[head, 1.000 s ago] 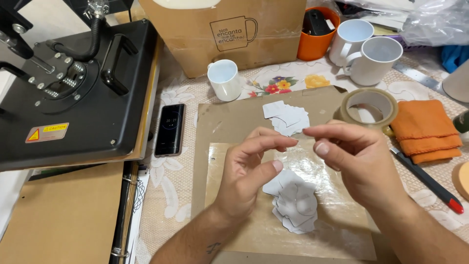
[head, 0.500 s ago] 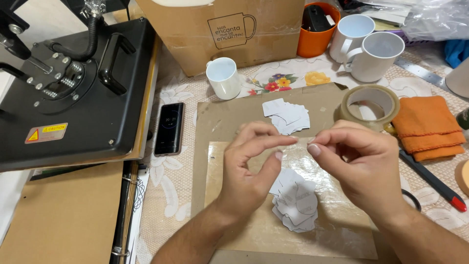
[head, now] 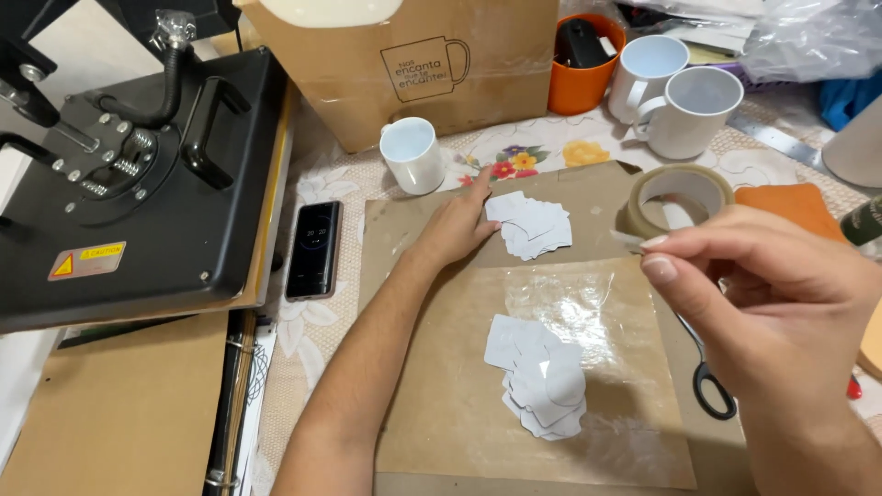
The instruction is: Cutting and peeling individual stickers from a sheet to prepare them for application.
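Left hand on the far cutouts, right hand pinching a sliver of tape.

My left hand [head: 459, 225] lies flat on the brown paper [head: 413, 230], fingers spread and gripping nothing, touching the far cutouts [head: 533, 225], likely to steady them. My right hand [head: 763, 294], right of that stack, has thumb and forefinger closed on a small clear tape piece [head: 627, 241], lifted so it won't stick. Nearer me, a second cutout pile [head: 540, 381] rests on a shiny sheet [head: 606, 303]. Just right of the far stack stands the tape roll [head: 675, 197]; behind it, a brown box [head: 423, 69] with a dark mug outline. Well left, a black press [head: 138, 174] bears a yellow-and-white warning sticker [head: 87, 260], with a phone [head: 314, 250] on the desk between.
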